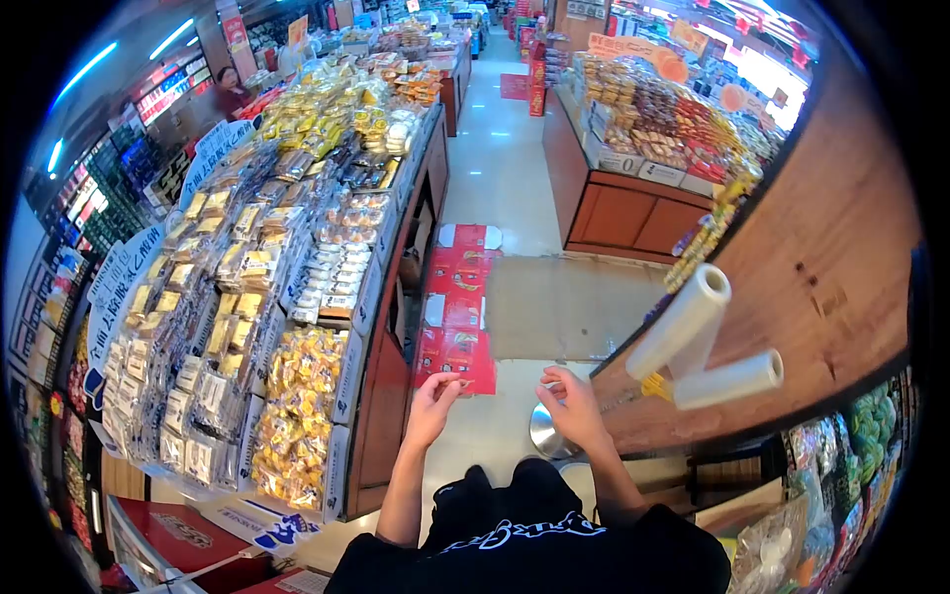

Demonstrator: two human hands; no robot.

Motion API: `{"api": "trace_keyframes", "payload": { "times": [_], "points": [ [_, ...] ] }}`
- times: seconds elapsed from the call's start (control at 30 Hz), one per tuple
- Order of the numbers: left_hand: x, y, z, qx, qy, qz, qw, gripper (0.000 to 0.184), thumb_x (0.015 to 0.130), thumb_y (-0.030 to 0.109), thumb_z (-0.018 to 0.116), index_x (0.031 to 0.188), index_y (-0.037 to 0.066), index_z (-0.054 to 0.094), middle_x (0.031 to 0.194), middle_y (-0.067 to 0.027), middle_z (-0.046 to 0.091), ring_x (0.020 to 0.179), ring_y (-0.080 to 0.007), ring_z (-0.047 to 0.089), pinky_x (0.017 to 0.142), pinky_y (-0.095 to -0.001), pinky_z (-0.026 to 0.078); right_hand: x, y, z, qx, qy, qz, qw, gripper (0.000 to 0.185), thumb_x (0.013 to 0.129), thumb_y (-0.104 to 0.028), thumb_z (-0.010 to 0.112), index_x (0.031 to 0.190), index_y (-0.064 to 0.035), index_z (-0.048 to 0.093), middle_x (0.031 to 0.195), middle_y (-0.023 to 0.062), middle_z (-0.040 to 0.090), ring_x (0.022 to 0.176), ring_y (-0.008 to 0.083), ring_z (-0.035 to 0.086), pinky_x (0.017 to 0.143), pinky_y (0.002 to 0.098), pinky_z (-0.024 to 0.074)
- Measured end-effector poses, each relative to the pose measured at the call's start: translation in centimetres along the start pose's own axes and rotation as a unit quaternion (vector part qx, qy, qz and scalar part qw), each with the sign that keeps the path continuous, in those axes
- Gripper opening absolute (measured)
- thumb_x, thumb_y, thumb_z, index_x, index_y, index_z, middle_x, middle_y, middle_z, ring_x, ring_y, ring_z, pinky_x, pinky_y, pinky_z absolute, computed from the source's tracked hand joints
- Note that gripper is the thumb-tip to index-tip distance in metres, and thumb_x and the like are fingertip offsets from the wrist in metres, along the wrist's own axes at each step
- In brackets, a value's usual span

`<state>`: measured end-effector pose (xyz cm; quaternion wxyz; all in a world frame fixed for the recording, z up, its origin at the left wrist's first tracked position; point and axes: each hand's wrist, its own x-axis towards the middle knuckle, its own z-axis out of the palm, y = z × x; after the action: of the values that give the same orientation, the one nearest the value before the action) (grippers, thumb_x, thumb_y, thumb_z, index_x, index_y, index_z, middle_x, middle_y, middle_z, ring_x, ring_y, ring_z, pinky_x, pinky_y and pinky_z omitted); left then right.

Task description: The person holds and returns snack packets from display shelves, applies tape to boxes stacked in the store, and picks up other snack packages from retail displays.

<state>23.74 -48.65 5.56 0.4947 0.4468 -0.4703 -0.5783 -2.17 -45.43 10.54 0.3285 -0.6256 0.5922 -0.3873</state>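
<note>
My left hand [429, 408] is raised in front of my body, with thumb and fingertips pinched together. Something tiny and thin seems to stick out of the pinch, too small to name. Across from it, my right hand [572, 404] has its fingers curled in, and whatever they may hold is hidden. The two hands are apart. Just below and left of the right hand shows a round shiny metal disc [544, 431] near the floor. To the right of that hand, two rolls of clear plastic bags, an upper roll [683, 319] and a lower roll [730, 380], jut from a wooden panel.
On the left runs a long display counter [381, 416] piled with packaged cakes [223, 342] and yellow-wrapped sweets [297, 421]. Flattened red cardboard [457, 297] and a brown sheet [579, 307] lie on the floor. Another counter [633, 213] stands ahead right. A person [230, 94] is at the far left.
</note>
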Motion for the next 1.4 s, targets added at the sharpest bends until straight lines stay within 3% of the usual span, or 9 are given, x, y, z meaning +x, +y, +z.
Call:
{"api": "trace_keyframes", "payload": {
  "times": [0.2, 0.37, 0.67, 0.83, 0.93, 1.07, 1.2, 1.33, 1.4],
  "points": [
    [8.0, -1.2, -3.6, 0.009, 0.065, -0.006, 0.998, 0.025, 0.094, 0.018, 0.059, 0.113, 0.001, 0.059, 0.103, -0.0059, 0.066, 0.092, -0.0123, 0.061, 0.082, -0.0260, 0.046, 12.0, 1.3, 3.9, 0.014, -0.077, 0.013, 0.997, 0.041, 0.087, -0.024, 0.066, 0.118, 0.0014, 0.055, 0.101, 0.0156, 0.067, 0.086, 0.0257, 0.067, 0.076, 0.0354, 0.0523],
    [13.1, -4.5, -8.4, -0.011, 0.167, -0.038, 0.985, 0.024, 0.095, 0.018, 0.058, 0.114, 0.002, 0.059, 0.102, -0.0065, 0.067, 0.088, -0.0122, 0.062, 0.077, -0.0255, 0.048, 24.1, 3.0, 6.9, -0.027, -0.117, -0.053, 0.991, 0.048, 0.087, -0.027, 0.066, 0.124, -0.0007, 0.051, 0.107, 0.0172, 0.065, 0.090, 0.0278, 0.066, 0.079, 0.0374, 0.0516],
    [19.6, -4.3, -12.7, -0.074, 0.381, -0.076, 0.919, 0.022, 0.095, 0.016, 0.059, 0.110, 0.000, 0.060, 0.095, -0.0058, 0.067, 0.078, -0.0097, 0.060, 0.068, -0.0211, 0.047, 43.4, 1.4, 12.2, -0.031, -0.236, -0.168, 0.957, 0.050, 0.087, -0.028, 0.066, 0.126, -0.0023, 0.049, 0.111, 0.0162, 0.062, 0.090, 0.0266, 0.064, 0.082, 0.0389, 0.0498],
    [22.0, -5.0, -13.1, -0.093, 0.467, -0.118, 0.871, 0.021, 0.093, 0.017, 0.061, 0.107, 0.001, 0.060, 0.090, -0.0041, 0.065, 0.074, -0.0086, 0.059, 0.065, -0.0194, 0.047, 50.3, -0.7, 16.0, 0.035, -0.321, -0.131, 0.937, 0.053, 0.087, -0.027, 0.067, 0.129, -0.0019, 0.047, 0.113, 0.0157, 0.062, 0.086, 0.0228, 0.065, 0.081, 0.0371, 0.0497],
    [25.8, -4.3, -14.2, -0.107, 0.493, -0.129, 0.854, 0.022, 0.092, 0.019, 0.063, 0.105, 0.002, 0.061, 0.086, -0.0026, 0.064, 0.074, -0.0078, 0.058, 0.063, -0.0185, 0.046, 54.2, -1.1, 19.3, 0.003, -0.342, -0.166, 0.925, 0.055, 0.087, -0.027, 0.067, 0.130, -0.0014, 0.046, 0.117, 0.0163, 0.060, 0.085, 0.0227, 0.065, 0.079, 0.0366, 0.0504],
    [32.0, -5.8, -19.1, -0.102, 0.438, -0.065, 0.891, 0.018, 0.093, 0.019, 0.059, 0.102, 0.004, 0.062, 0.089, -0.0023, 0.063, 0.078, -0.0101, 0.059, 0.068, -0.0233, 0.046, 59.5, -3.3, 22.6, -0.002, -0.358, -0.184, 0.915, 0.058, 0.086, -0.023, 0.069, 0.133, -0.0014, 0.043, 0.122, 0.0165, 0.056, 0.089, 0.0196, 0.064, 0.077, 0.0324, 0.0513],
    [38.7, -1.2, -24.1, -0.043, 0.495, -0.062, 0.866, 0.024, 0.093, 0.023, 0.060, 0.105, 0.002, 0.062, 0.100, -0.0032, 0.064, 0.087, -0.0118, 0.059, 0.073, -0.0274, 0.047, 66.2, -7.4, 26.1, -0.036, -0.394, -0.200, 0.896, 0.058, 0.086, -0.021, 0.068, 0.133, 0.0006, 0.042, 0.124, 0.0183, 0.055, 0.087, 0.0197, 0.066, 0.077, 0.0340, 0.0516],
    [43.2, 1.7, -27.1, -0.074, 0.482, -0.013, 0.873, 0.021, 0.093, 0.019, 0.060, 0.107, 0.002, 0.062, 0.093, -0.0025, 0.063, 0.084, -0.0102, 0.056, 0.075, -0.0247, 0.045, 71.3, -8.8, 30.4, -0.055, -0.392, -0.202, 0.896, 0.059, 0.086, -0.021, 0.069, 0.132, 0.0034, 0.042, 0.123, 0.0185, 0.055, 0.084, 0.0199, 0.067, 0.073, 0.0324, 0.0523],
    [45.1, 3.3, -28.0, -0.065, 0.463, -0.008, 0.884, 0.024, 0.093, 0.020, 0.059, 0.109, 0.002, 0.061, 0.100, -0.0045, 0.063, 0.090, -0.0124, 0.058, 0.078, -0.0270, 0.046, 73.0, -9.8, 32.3, -0.087, -0.393, -0.229, 0.886, 0.060, 0.086, -0.022, 0.069, 0.133, 0.0029, 0.041, 0.124, 0.0187, 0.055, 0.084, 0.0200, 0.066, 0.073, 0.0319, 0.0526]
  ]
}}
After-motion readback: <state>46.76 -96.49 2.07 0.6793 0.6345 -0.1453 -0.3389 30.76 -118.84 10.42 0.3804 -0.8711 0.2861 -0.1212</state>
